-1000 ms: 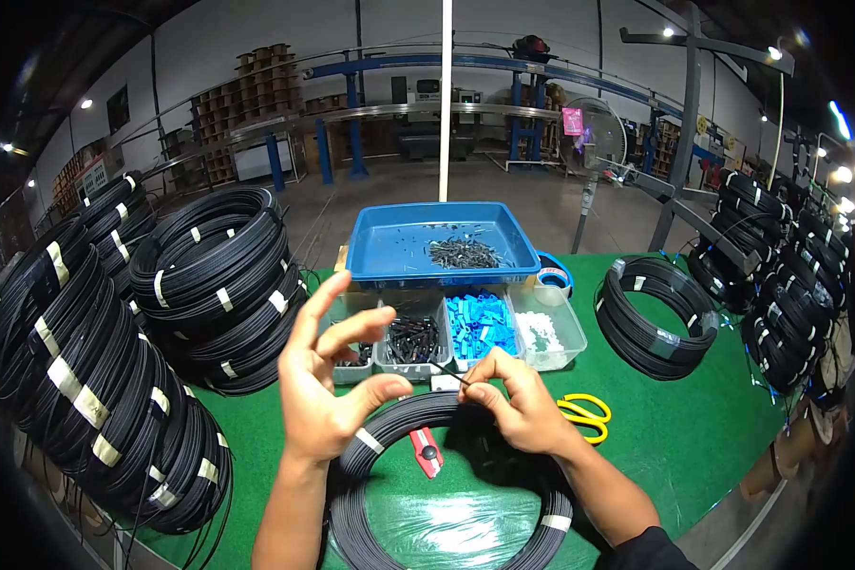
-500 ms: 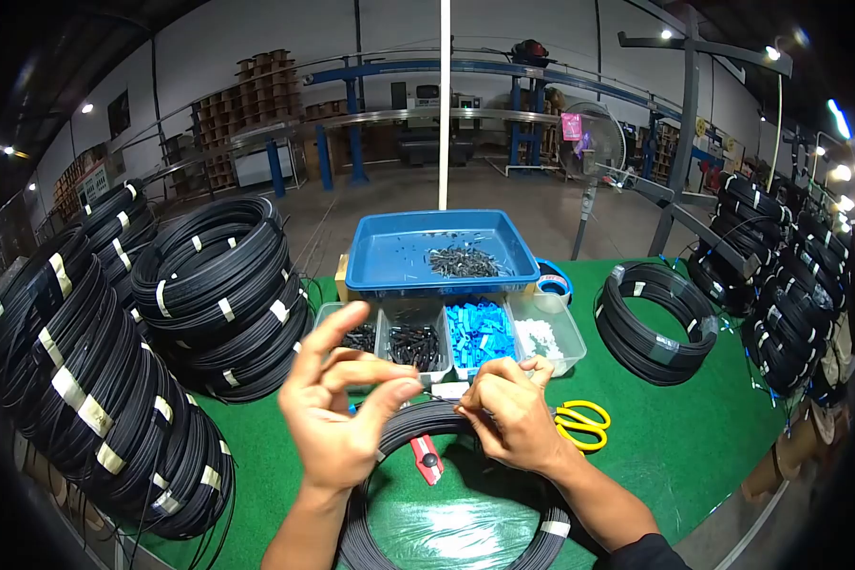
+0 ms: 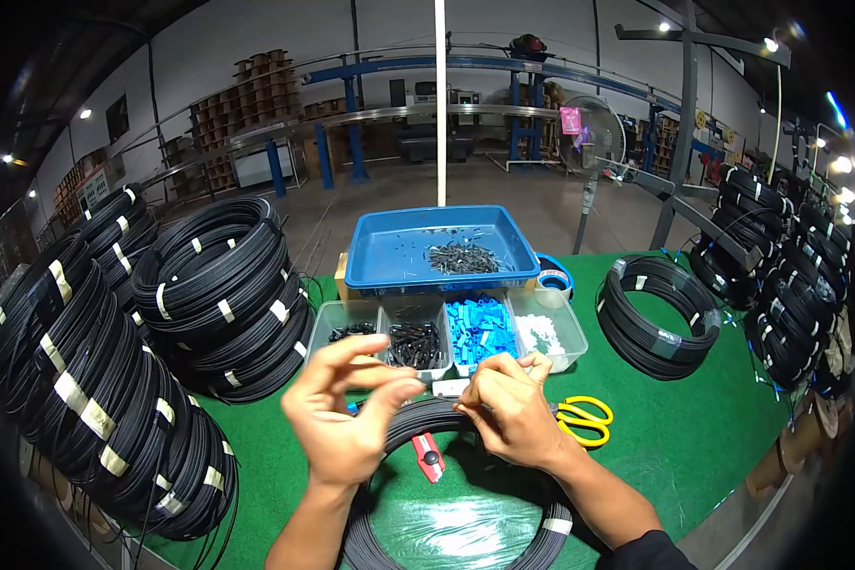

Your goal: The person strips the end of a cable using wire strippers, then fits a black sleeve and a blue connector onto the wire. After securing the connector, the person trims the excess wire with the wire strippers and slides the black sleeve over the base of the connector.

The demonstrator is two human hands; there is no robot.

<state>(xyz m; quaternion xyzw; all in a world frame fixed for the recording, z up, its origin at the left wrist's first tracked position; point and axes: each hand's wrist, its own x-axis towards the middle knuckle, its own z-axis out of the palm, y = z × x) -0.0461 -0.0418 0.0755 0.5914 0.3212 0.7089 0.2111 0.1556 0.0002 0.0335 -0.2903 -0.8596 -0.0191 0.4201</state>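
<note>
My left hand (image 3: 342, 418) is raised over the left part of a black cable coil (image 3: 356, 537), its thumb and fingers curved and apart, with nothing visible between them. My right hand (image 3: 508, 408) pinches the black cable end above the coil's far edge; its fingertips partly hide the cable. Inside the coil lies a red tool (image 3: 428, 459) with a black knob. Yellow-handled scissors (image 3: 584, 421) rest just right of my right hand. Beyond the hands stand clear bins with black parts (image 3: 414, 344), blue parts (image 3: 482, 331) and white parts (image 3: 539, 332).
A blue tray (image 3: 370, 249) with black scraps stands behind the bins, a blue tape roll (image 3: 555, 274) beside it. Stacked cable coils (image 3: 209, 285) fill the left side. Another coil (image 3: 657, 318) lies on the green table (image 3: 636, 456) at right. More coils (image 3: 793, 275) hang further right.
My left hand has moved slightly right and its raised index finger has bent down towards the thumb. My right hand has curled further round the cable end, its fingers drawn closer together.
</note>
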